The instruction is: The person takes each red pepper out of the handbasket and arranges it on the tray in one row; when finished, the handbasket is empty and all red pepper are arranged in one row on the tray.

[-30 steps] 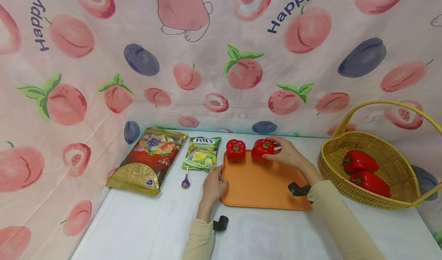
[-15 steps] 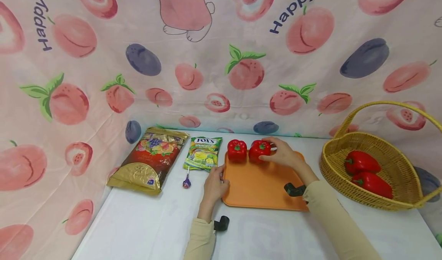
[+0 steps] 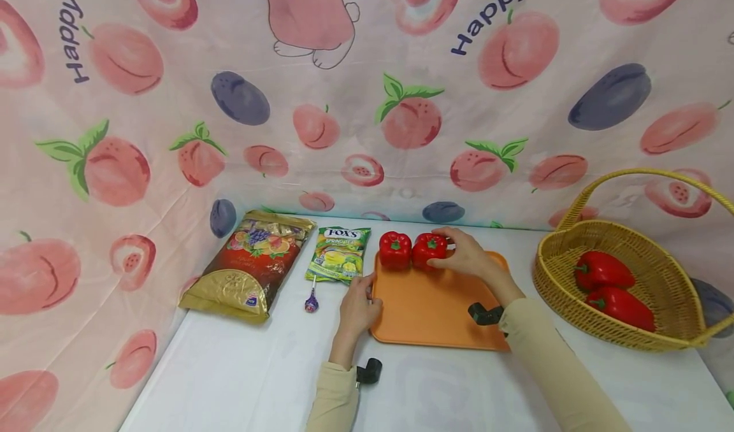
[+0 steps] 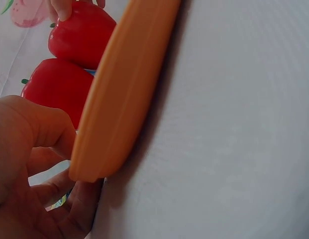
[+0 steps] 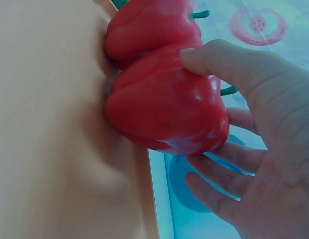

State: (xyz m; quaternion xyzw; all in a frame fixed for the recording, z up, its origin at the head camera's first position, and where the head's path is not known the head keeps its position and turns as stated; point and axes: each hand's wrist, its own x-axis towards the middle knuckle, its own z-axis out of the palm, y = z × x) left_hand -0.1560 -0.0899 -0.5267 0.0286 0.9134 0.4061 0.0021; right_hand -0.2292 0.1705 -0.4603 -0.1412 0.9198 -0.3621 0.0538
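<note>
Two red bell peppers stand side by side at the back left of an orange tray [image 3: 436,317]. My right hand [image 3: 467,253] holds the right-hand bell pepper [image 3: 429,251], thumb on its near side and fingers at its far side. That pepper sits right against the left bell pepper [image 3: 395,251], as the right wrist view shows too. My left hand [image 3: 358,304] grips the tray's left edge; in the left wrist view the thumb and fingers lie around its corner. Part of those fingers is hidden behind the rim.
A wicker basket [image 3: 545,260] with two red bell peppers [image 3: 622,308] stands at the right. Left of the tray lie a green Fox's candy bag [image 3: 338,255], a purple lollipop [image 3: 311,302] and a large brown-and-gold candy bag [image 3: 252,263]. A fruit-print cloth hangs behind.
My right hand has slid its bell pepper leftward along the tray, from a gap to right against the other one. My left hand has kept its hold on the tray edge.
</note>
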